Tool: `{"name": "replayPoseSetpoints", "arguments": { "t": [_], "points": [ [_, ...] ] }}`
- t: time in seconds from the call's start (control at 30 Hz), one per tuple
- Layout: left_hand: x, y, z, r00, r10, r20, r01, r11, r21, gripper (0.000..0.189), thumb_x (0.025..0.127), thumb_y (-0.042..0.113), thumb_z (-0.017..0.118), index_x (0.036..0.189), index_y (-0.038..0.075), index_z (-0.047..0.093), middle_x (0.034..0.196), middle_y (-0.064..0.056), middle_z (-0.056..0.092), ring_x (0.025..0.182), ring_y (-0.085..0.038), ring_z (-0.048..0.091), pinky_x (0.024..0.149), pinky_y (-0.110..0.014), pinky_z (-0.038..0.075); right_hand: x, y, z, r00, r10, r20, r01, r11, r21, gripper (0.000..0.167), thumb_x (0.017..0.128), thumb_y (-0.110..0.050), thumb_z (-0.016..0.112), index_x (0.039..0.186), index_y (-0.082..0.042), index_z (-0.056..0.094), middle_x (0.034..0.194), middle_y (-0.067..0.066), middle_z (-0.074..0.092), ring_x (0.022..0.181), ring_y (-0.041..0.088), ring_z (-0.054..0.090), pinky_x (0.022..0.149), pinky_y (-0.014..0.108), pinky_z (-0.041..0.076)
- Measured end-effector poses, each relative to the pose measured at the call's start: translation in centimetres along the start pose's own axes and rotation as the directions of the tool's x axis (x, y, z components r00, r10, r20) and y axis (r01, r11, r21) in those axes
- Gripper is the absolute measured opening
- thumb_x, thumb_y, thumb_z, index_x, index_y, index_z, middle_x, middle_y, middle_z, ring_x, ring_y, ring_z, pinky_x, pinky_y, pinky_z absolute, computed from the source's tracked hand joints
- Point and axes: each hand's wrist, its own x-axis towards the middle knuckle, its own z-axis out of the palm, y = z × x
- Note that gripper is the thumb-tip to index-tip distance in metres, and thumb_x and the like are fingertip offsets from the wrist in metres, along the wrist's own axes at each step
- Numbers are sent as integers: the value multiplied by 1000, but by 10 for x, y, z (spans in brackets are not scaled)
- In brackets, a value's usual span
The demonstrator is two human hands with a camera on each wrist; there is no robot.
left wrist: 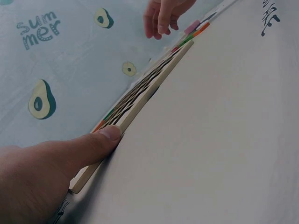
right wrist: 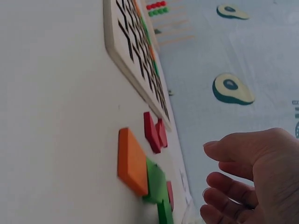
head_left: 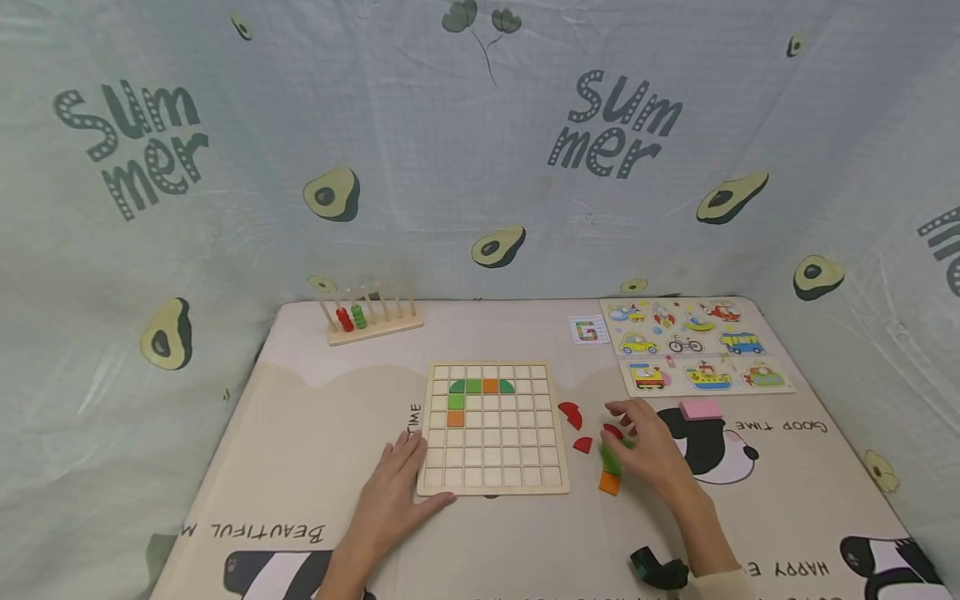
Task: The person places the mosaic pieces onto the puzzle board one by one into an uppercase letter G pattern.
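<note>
My left hand [head_left: 390, 498] rests at the near left corner of a wooden grid board [head_left: 512, 457], its thumb against the board's near edge. Green, orange and dark green tiles [head_left: 473, 387] form a row and a short column in the grid's upper left. My right hand [head_left: 651, 440] hovers over a small pile to the board's right, fingers loosely bent. No piece shows between its fingers in the right wrist view. That pile has an orange square [right wrist: 131, 161], green tiles [right wrist: 155, 182] and a red piece partly hidden. More red quarter-round pieces [head_left: 582, 445] lie between pile and board.
A pattern card [head_left: 588, 330] lies beyond the board, beside a vehicle puzzle [head_left: 705, 392]. A pink block [head_left: 701, 409] sits near the puzzle. At the back left stands a wooden peg rack [head_left: 375, 331] with red and green beads. A black object [head_left: 658, 570] lies by my right forearm.
</note>
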Motion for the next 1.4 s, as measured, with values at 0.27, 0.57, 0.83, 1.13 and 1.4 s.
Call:
{"name": "replayPoseSetpoints", "arguments": {
  "t": [0.27, 0.57, 0.83, 1.13, 1.4],
  "points": [
    [0, 0, -1, 1000, 5, -8, -5, 1000, 7, 89, 76, 56, 79, 137, -5, 57, 148, -20, 54, 142, -37, 46, 122, -49, 35, -13, 16, -2, 999, 34, 1, -34, 999, -17, 43, 88, -16, 72, 128, -6, 62, 117, 9, 62, 101, 22, 58, 87, 40, 60],
    [0, 0, -2, 1000, -9, 6, 9, 1000, 22, 89, 77, 58, 78, 138, -3, 57, 149, -18, 53, 143, -36, 45, 123, -47, 34, -25, 29, -5, 998, 67, 23, -65, 996, -58, 44, 88, -14, 68, 131, -4, 62, 121, 12, 60, 106, 26, 55, 96, 50, 57],
    [-1, -1, 0, 1000, -12, 5, 12, 1000, 12, 89, 77, 58, 78, 138, -3, 57, 149, -18, 53, 143, -36, 45, 123, -48, 34, -26, 34, -5, 999, 32, 37, -29, 995, -94, 33, 87, -15, 74, 119, -6, 71, 110, 7, 59, 96, 19, 52, 80, 35, 53],
    [-1, 0, 0, 1000, -14, 8, 14, 1000, 7, 89, 76, 58, 78, 138, -3, 57, 149, -17, 53, 143, -35, 45, 124, -46, 33, -26, 35, -6, 991, 104, 79, -98, 993, -71, 28, 88, -17, 76, 113, -8, 68, 105, 4, 60, 92, 17, 53, 78, 26, 55],
    [0, 0, 0, 1000, -21, 15, 20, 1000, 13, 90, 76, 58, 78, 139, -3, 57, 149, -17, 53, 144, -35, 45, 124, -46, 33, -24, 34, -7, 987, 130, 98, -128, 991, -28, 27, 90, -11, 73, 114, -7, 63, 93, 2, 59, 88, 16, 53, 71, 20, 51]
  ]
}}
